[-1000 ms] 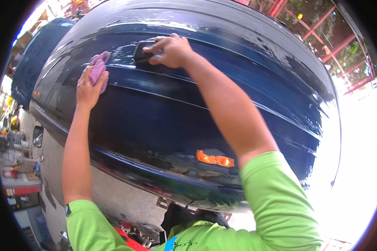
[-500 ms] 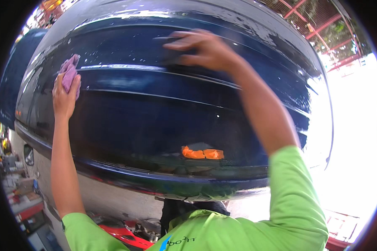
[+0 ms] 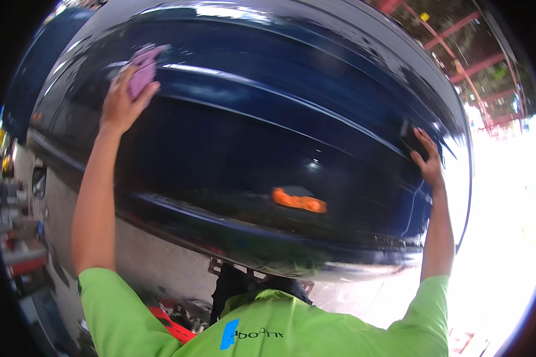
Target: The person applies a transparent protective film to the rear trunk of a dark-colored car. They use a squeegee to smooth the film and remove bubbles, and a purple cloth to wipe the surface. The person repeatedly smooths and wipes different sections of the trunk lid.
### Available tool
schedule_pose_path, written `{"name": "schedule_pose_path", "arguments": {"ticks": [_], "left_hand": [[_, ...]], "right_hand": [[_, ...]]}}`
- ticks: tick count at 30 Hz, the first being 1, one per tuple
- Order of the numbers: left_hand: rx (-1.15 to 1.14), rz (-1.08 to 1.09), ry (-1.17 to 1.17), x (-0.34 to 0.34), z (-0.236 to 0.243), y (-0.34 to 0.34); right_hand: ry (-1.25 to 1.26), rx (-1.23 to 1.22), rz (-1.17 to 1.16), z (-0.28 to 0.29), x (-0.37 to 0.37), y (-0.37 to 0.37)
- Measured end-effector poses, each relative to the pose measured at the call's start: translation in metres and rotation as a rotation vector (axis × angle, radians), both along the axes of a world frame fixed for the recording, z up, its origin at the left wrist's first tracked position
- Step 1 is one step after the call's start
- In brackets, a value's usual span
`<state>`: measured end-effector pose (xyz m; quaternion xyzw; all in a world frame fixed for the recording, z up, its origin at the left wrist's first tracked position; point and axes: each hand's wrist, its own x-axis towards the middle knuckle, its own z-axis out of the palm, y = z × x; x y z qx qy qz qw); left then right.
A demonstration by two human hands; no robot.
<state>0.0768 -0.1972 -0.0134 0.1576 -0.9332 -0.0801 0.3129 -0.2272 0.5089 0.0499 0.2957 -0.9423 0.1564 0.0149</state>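
Note:
A glossy dark blue vehicle panel [image 3: 238, 149] with long raised ridges, seemingly a roof, spreads out before me, wet-looking in places. On its left part, my left hand [image 3: 122, 107] is closed around a bunched purple cloth [image 3: 142, 74]. My right hand [image 3: 430, 157] reaches to the panel's right side, fingers curled against a small dark block [image 3: 408, 134]. The block is partly covered by the hand and blends with the paint, so its exact kind is unclear. Between the hands, closer to me, a strip of orange tape [image 3: 299, 201] sticks to the panel.
A side mirror [image 3: 39, 180] juts out at the left. Beyond stands another dark blue vehicle body [image 3: 40, 59]. Cluttered shop items [image 3: 27, 256] line the far left, and a red part [image 3: 171, 324] lies on the floor below. Red metal framing [image 3: 458, 35] rises at upper right.
My right hand has swept from the panel's upper middle across to its right side. My left hand has shifted up and right with the cloth. The whole view has tilted slightly.

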Motion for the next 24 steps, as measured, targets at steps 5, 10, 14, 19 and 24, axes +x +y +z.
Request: {"name": "schedule_pose_path", "arguments": {"ticks": [5,10,14,19,24], "left_hand": [[-0.043,-0.037,0.023,0.002,0.001,0.003],[0.064,0.034,0.019,0.003,0.002,-0.003],[0.074,0.015,0.011,0.002,0.003,-0.002],[0.062,0.052,-0.030,0.000,0.008,0.004],[0.019,0.019,0.015,-0.002,0.006,0.006]], "right_hand": [[0.171,-0.122,0.505,-0.019,-0.011,-0.255],[0.324,-0.090,0.554,-0.039,0.035,-0.573],[0.211,-0.066,0.678,-0.026,0.010,-0.478],[-0.228,-0.270,0.123,-0.001,-0.021,-0.126],[-0.196,-0.203,0.245,0.001,-0.015,-0.186]]}}
